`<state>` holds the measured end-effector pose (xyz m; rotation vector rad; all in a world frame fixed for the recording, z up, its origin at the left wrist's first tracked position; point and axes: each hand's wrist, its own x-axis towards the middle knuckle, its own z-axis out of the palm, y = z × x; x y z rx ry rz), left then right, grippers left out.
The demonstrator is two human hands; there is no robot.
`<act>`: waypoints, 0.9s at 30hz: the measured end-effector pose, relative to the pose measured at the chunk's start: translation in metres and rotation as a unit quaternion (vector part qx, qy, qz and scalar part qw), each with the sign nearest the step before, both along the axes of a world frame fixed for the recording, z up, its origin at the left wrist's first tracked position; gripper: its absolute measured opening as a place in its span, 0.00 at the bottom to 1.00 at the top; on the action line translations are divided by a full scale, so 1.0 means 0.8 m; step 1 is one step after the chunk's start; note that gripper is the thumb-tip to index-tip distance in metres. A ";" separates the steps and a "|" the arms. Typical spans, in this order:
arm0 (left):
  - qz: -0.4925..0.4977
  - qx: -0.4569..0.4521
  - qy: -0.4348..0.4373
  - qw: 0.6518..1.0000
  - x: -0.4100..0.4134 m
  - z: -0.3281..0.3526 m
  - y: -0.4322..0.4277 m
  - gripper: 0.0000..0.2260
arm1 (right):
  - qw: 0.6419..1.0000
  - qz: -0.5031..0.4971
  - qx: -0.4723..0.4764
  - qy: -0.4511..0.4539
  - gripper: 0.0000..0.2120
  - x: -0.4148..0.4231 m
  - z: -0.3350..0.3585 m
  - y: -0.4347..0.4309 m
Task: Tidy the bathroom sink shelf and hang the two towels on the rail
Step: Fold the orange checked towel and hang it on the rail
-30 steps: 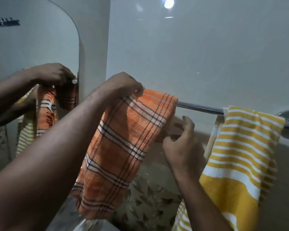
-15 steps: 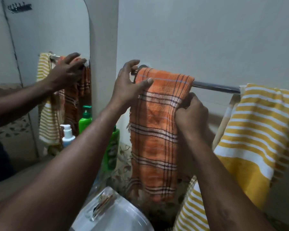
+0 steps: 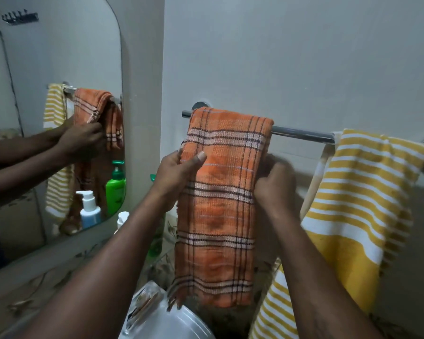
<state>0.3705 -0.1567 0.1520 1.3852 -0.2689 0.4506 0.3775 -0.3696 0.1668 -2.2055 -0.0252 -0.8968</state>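
Head view | orange towel [image 3: 220,204] draped over rail [image 3: 301,134], centre | yellow towel [image 3: 353,204] on rail at its 3 o'clock | left hand [image 3: 174,177] pinches orange towel's 9 o'clock edge | right hand [image 3: 274,184] grips its 3 o'clock edge, fingers curled

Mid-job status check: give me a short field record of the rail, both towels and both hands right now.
rail: chrome bar on the wall, right of the mirror
orange towel: draped over the rail's left end, hanging down
yellow towel: draped over the rail's right part, apart from the orange towel
left hand: grips the orange towel's left edge, thumb in front
right hand: holds its right edge
shelf: green bottle and white pump bottle, mostly hidden behind the left arm
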 end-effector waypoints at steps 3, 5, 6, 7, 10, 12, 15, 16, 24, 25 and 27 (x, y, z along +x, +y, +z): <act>0.003 -0.020 -0.021 1.000 -0.005 0.014 -0.004 0.09 | 0.998 -0.036 -0.019 0.044 0.10 -0.009 -0.015 -0.009; 0.020 -0.015 -0.043 0.999 -0.005 0.029 -0.005 0.10 | 0.995 -0.055 -0.014 0.077 0.11 -0.015 -0.026 -0.014; 0.034 -0.010 -0.057 0.998 -0.004 0.037 -0.006 0.10 | 0.994 -0.058 -0.007 0.088 0.12 -0.018 -0.031 -0.017; 0.051 -0.001 -0.072 0.996 -0.003 0.046 -0.007 0.09 | 0.993 -0.059 -0.002 0.098 0.12 -0.020 -0.036 -0.019; 0.107 0.039 -0.097 0.989 0.004 0.072 -0.010 0.10 | 0.994 -0.044 0.002 0.100 0.09 -0.019 -0.047 -0.022; 0.123 0.049 -0.093 0.987 0.007 0.085 -0.012 0.11 | 0.995 -0.022 0.002 0.101 0.10 -0.022 -0.047 -0.025; 0.107 0.043 -0.072 0.991 0.012 0.091 -0.012 0.13 | 0.998 -0.019 0.023 0.050 0.10 -0.036 -0.041 -0.026; 0.099 0.042 -0.067 0.992 0.014 0.090 -0.012 0.13 | 0.999 -0.028 0.041 -0.012 0.10 -0.044 -0.036 -0.025; 0.107 0.012 -0.072 0.992 0.023 0.103 -0.014 0.09 | 0.989 0.030 0.034 -0.140 0.21 -0.090 0.054 0.016; 0.119 0.009 -0.070 0.990 0.025 0.107 -0.014 0.09 | 0.987 0.034 0.033 -0.156 0.22 -0.087 0.065 0.021; 0.142 0.002 -0.053 0.988 0.032 0.117 -0.011 0.10 | 0.984 0.035 0.012 -0.174 0.21 -0.080 0.090 0.024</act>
